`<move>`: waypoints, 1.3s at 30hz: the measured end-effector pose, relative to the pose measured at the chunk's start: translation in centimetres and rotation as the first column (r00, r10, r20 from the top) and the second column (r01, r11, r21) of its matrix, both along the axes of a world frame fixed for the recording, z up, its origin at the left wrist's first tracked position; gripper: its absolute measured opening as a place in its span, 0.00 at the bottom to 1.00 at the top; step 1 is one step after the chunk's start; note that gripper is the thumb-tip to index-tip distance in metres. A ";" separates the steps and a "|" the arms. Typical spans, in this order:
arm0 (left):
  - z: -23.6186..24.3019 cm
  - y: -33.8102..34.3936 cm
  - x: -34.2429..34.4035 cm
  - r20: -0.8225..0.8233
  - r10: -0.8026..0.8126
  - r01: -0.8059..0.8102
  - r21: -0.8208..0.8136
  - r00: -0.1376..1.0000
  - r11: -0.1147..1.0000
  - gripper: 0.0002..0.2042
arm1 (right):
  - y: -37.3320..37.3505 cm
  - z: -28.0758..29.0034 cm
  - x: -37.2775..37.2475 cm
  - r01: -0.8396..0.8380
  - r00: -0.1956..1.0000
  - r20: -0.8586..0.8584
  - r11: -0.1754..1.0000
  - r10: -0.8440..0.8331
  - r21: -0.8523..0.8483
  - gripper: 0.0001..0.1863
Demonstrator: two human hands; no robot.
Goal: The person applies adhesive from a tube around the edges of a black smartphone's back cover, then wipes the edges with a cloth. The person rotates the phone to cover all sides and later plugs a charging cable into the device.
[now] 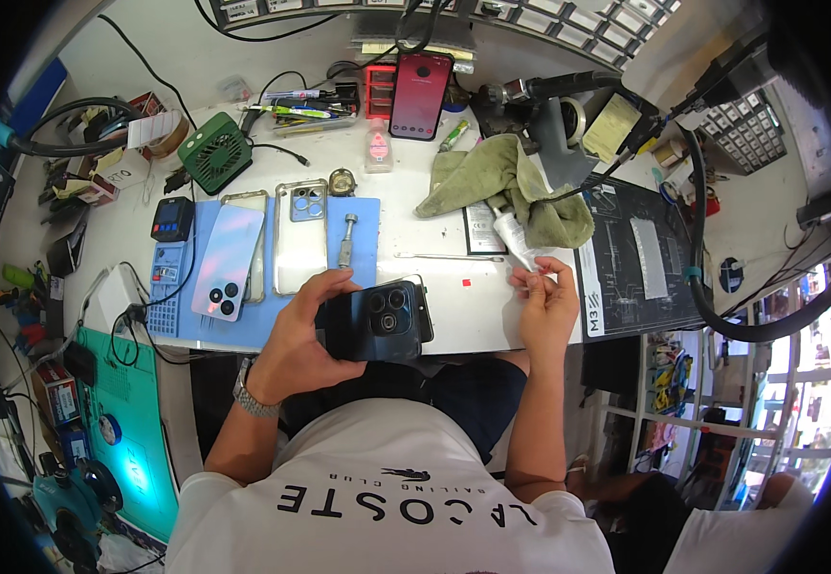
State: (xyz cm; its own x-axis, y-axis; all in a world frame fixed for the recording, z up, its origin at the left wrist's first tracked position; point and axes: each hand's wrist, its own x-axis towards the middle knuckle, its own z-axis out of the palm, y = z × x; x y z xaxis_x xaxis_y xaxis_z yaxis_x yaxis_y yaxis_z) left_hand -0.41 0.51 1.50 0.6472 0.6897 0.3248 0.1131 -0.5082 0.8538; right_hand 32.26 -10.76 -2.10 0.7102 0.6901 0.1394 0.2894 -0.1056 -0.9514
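My left hand grips a dark smartphone above the table's front edge, its glossy back and round camera lenses facing up. A lighter-edged layer sticks out slightly past its right side; whether it is a separate part I cannot tell. Fingertips of my right hand are pinched together at the lower end of a white squeeze tube. The tube's upper part rests against a crumpled green cloth. Between the hands, a thin metal tool and a small red square lie on the white tabletop.
A blue mat carries a pale phone, clear phone cases and a metal screwdriver-like tool. Behind stand a green fan and an upright pink-screened phone. A black mat and a hose are at right.
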 end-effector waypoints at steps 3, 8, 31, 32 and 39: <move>0.4 0.0 0.0 -0.005 -0.010 0.010 -0.024 1.000 1.000 0.49 | -0.3 -0.5 0.8 -0.010 0.999 -0.045 0.997 0.013 0.071 0.07; 0.2 0.0 -0.3 0.010 0.009 -0.009 -0.032 1.000 0.999 0.49 | -0.3 -0.1 -0.7 0.036 0.999 0.015 0.992 -0.038 0.120 0.08; -0.6 0.0 -0.1 0.062 -0.017 0.020 -0.040 0.998 0.999 0.50 | -1.5 2.5 -0.2 0.008 0.842 -0.535 0.991 0.066 0.133 0.13; -0.6 0.0 -0.1 0.062 -0.017 0.020 -0.041 0.998 0.999 0.50 | -1.6 1.7 0.1 0.002 0.830 -0.552 0.988 0.086 0.156 0.14; -0.7 0.0 -0.2 0.035 -0.005 0.007 -0.041 0.999 0.999 0.50 | -1.9 -0.5 -0.1 0.041 0.766 -0.602 0.917 0.227 0.398 0.20</move>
State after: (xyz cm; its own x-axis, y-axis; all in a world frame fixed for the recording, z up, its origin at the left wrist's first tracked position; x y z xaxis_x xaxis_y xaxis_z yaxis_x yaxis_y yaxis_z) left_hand -0.64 0.52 0.76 0.6400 0.6992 0.3187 0.0797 -0.4729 0.8775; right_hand 32.17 -12.66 -2.56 0.6618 0.7476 -0.0565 -0.3935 0.2823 -0.8749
